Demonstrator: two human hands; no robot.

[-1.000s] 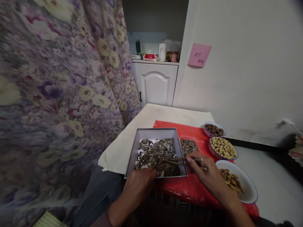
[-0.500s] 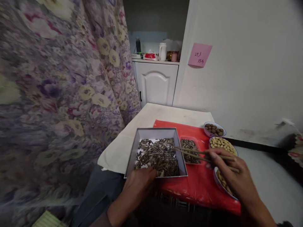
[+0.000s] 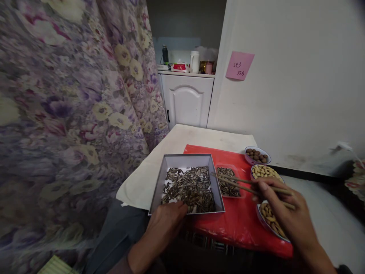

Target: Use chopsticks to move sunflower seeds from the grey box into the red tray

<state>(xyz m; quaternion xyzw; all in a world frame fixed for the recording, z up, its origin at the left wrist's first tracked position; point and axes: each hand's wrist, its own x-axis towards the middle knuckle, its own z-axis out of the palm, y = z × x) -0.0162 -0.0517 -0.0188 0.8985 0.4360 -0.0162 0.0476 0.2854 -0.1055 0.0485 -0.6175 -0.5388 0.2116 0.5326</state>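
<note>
My right hand (image 3: pixel 281 205) is closed around a pair of wooden chopsticks (image 3: pixel 245 184). Their tips point left, at the right wall of a shallow white box (image 3: pixel 186 160). Dark striped sunflower seeds (image 3: pixel 194 186) are spread over the bottom of that box. Below the chopsticks stands a small plastic tub (image 3: pixel 242 193), also filled with sunflower seeds. Whether the chopsticks pinch a seed is too small to tell. At the near side of the box, my left hand (image 3: pixel 169 217) curls its fingers over the rim.
Along the table's right side stand a bowl of round brown nuts (image 3: pixel 256 155), a bowl of peanuts (image 3: pixel 265 171) and another bowl of long tan nuts (image 3: pixel 272 220), partly behind my right hand. A red sheet (image 3: pixel 234 217) covers part of the cream tablecloth (image 3: pixel 142 182). Floral curtain (image 3: pixel 85 114) hangs left.
My right hand has moved a little to the right, taking the chopstick tips from over the seeds in the box to its right wall. My left hand stays at the near rim.
</note>
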